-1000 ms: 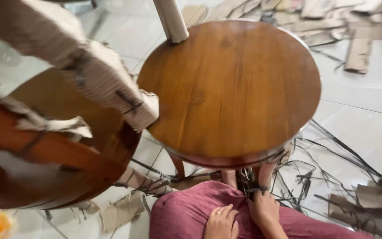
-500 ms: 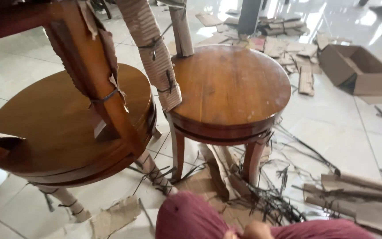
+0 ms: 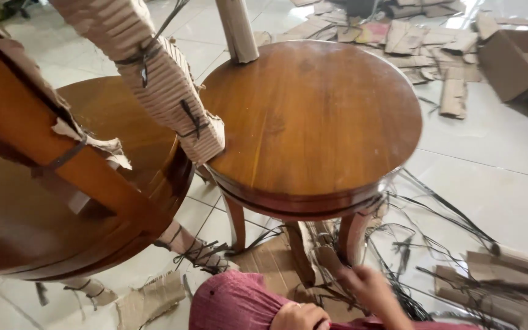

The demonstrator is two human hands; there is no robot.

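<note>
- Reaching fwd in head view: right hand (image 3: 366,286), fingers loosely spread, at foot of round wooden table's (image 3: 313,122) front-right leg (image 3: 354,235), among black straps (image 3: 426,244) on tiled floor (image 3: 496,165); grip can't tell.
- Left hand (image 3: 300,316) curled shut on knee, bottom edge; holding anything — can't tell.
- 2nd round table (image 3: 93,183) just left, its legs (image 3: 160,79) wrapped in cardboard.
- Cardboard scraps (image 3: 423,36) + open box (image 3: 520,61) far right.

Two round wooden stools (image 3: 313,122) (image 3: 62,208), two hands (image 3: 371,287) (image 3: 300,318), one open cardboard box (image 3: 520,67), many cardboard scraps (image 3: 453,98), many black straps (image 3: 423,244).
</note>
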